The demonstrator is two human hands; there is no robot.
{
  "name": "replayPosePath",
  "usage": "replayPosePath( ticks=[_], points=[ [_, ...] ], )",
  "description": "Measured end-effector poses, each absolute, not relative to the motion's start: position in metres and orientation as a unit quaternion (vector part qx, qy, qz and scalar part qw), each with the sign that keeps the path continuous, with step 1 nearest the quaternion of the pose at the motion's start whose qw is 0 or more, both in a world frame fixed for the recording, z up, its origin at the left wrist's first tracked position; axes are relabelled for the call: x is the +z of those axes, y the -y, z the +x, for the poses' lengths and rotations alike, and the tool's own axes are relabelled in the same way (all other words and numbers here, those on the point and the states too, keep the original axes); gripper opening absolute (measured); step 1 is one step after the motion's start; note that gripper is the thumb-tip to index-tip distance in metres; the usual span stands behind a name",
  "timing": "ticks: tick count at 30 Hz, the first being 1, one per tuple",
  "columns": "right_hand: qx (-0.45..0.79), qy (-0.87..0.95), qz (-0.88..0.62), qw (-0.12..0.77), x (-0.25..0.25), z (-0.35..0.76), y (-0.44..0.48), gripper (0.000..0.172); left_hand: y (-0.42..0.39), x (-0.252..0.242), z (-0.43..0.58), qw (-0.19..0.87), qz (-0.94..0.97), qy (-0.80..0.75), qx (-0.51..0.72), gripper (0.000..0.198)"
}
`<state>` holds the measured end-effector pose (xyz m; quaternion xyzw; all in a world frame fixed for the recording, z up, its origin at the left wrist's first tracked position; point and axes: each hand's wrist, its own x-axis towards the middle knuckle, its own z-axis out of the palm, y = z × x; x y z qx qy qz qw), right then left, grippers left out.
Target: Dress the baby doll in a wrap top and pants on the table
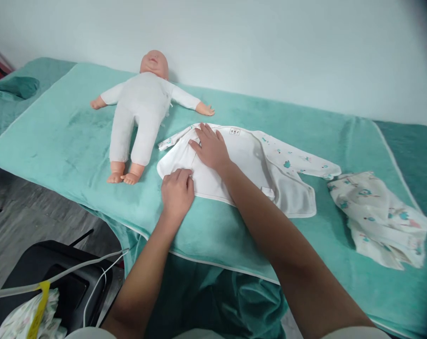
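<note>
A white baby top (256,165) with a small printed pattern lies spread inside-out on the teal towel (65,141). My right hand (210,147) lies flat on its left part, fingers stretched out. My left hand (177,190) rests at the garment's near left edge with its fingers curled, pinching the fabric. A baby doll (140,108) in a white suit lies on its back just left of the garment, arms spread.
A crumpled patterned garment (379,219) lies on the towel at the right. A dark teal cloth (15,86) sits at the far left. Below left stand a black object (51,273) with white cables and a patterned bundle (26,318). A white wall runs behind.
</note>
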<state>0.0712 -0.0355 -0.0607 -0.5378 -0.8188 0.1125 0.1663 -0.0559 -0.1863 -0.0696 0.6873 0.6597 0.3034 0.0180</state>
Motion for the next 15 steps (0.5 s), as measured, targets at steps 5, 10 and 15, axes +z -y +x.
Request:
replayPosePath(
  ticks=[5,10,15],
  points=[
    [0.110,0.805,-0.547,0.199,-0.063,0.064,0.016,0.052,0.189,-0.070,-0.055,0.009,0.692,-0.660,0.292,0.024],
    [0.108,0.787,-0.562,0.231,-0.066,0.063,0.000,0.035,0.191,-0.072,-0.055,0.001,0.692,-0.652,0.310,0.025],
    [0.111,0.760,-0.562,0.308,-0.069,0.071,-0.006,0.028,0.194,-0.073,-0.057,0.024,0.673,-0.639,0.371,0.025]
  ],
)
